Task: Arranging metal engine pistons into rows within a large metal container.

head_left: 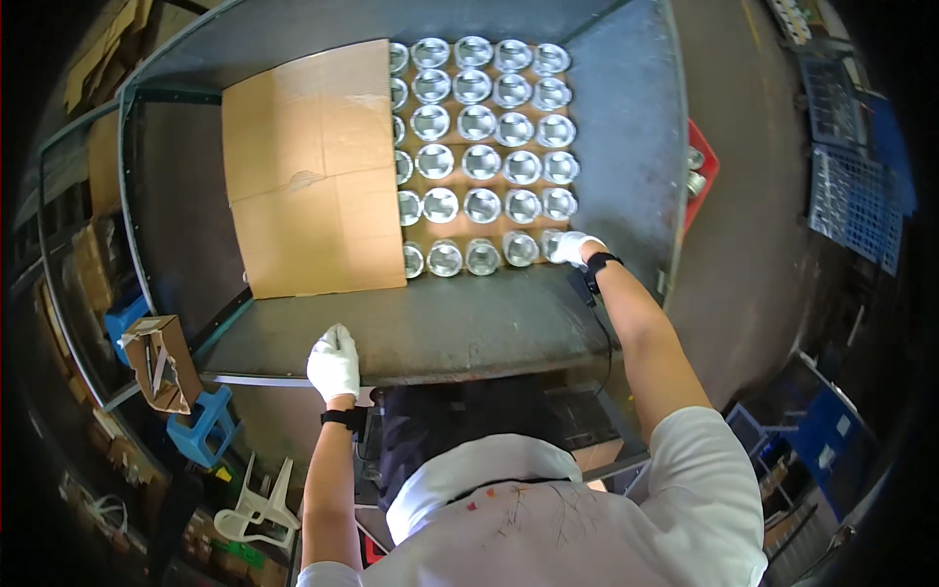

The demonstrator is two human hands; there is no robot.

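Observation:
Rows of silver, round metal pistons (481,205) stand on brown cardboard inside a grey metal bin. At the right end of the nearest row, my white-gloved right hand (575,248) is closed around a piston (549,241), its fingers partly covering it. My left hand (335,364), also gloved, is at the bin's front edge with its fingers drawn together and nothing visible in them. A large cardboard sheet (313,176) covers the left part of the bin and overlaps the leftmost column of pistons.
The bin's metal front ledge (440,318) runs between me and the pistons. A red crate (700,176) with metal parts stands beyond the right wall. To the left are an open cardboard box (161,362), a blue stool (203,428) and a white plastic chair (259,509).

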